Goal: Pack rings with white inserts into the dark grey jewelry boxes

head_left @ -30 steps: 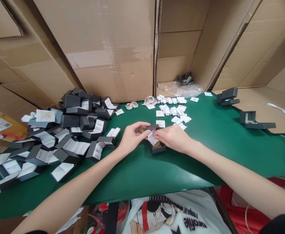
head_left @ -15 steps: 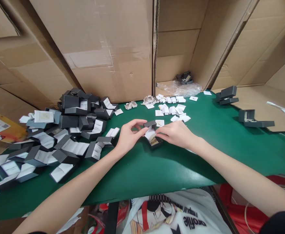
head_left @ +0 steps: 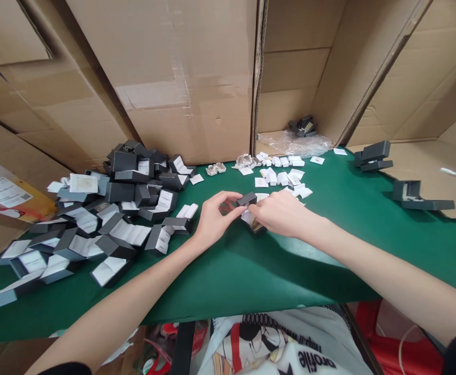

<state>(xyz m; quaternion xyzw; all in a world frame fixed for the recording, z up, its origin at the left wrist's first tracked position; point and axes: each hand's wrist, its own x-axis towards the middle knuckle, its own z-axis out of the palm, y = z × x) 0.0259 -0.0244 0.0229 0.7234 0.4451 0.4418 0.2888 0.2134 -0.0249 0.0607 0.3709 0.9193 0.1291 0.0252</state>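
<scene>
A small dark grey jewelry box point(head_left: 247, 199) stands open on the green table in front of me. My left hand point(head_left: 219, 216) pinches its raised lid between thumb and fingers from the left side. A white insert point(head_left: 247, 215) shows inside the box, tilted, with something yellowish below it. My right hand point(head_left: 278, 212) reaches in from the right, its fingers closed on the insert; the fingertips partly cover the box. Behind the hands lie several small white pads point(head_left: 282, 178) and flat white cards point(head_left: 261, 182).
A heap of open dark boxes with white linings point(head_left: 124, 229) covers the table's left. Two open boxes lie at the right, one of them point(head_left: 372, 155) by the cardboard's edge. Cardboard walls point(head_left: 197, 78) close off the back. Crumpled clear plastic point(head_left: 298, 143) lies in the recess.
My right hand has moved in over the box and now covers more of it. My left hand keeps its hold on the lid. The whole view has shifted slightly.
</scene>
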